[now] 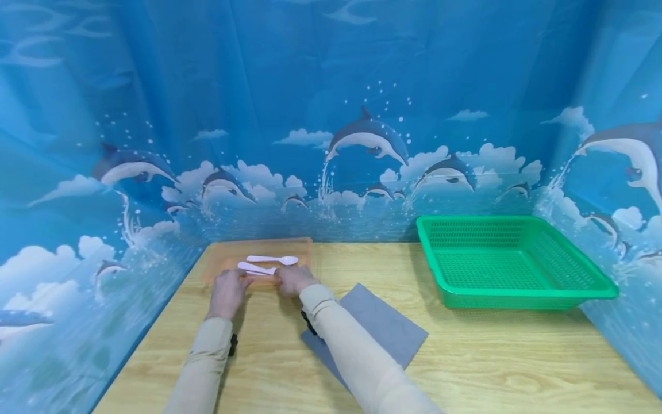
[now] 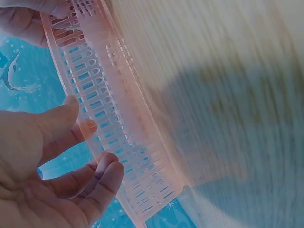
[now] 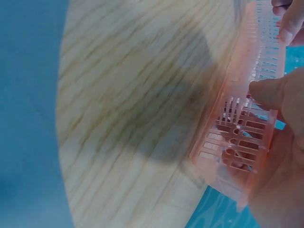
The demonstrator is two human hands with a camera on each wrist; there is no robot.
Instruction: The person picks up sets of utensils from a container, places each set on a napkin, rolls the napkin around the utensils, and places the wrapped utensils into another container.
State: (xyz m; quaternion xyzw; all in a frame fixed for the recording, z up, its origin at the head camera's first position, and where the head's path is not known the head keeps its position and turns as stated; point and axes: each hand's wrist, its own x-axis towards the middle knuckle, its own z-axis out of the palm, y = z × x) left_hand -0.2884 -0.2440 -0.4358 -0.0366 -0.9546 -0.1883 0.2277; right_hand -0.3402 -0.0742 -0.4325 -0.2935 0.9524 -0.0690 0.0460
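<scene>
A translucent orange slotted basket [image 1: 222,256] lies at the back left of the wooden table. In it are a white spoon [image 1: 272,260] and, nearer me, more white cutlery [image 1: 254,268] whose right end lies by my right fingers. My left hand [image 1: 228,292] pinches the basket's near rim, one fingertip showing through the slotted wall [image 2: 97,90]. Farther right on the same side, my right hand [image 1: 296,280] grips the wall, with the thumb [image 3: 266,92] outside and fingers showing through the slots from inside.
A green plastic basket [image 1: 439,300] stands at the back right. Under my right forearm lies a grey cloth [image 1: 385,322], partly hidden by the sleeve. A blue dolphin-print curtain [image 1: 289,86] closes off the back and both sides of the table [image 1: 491,362].
</scene>
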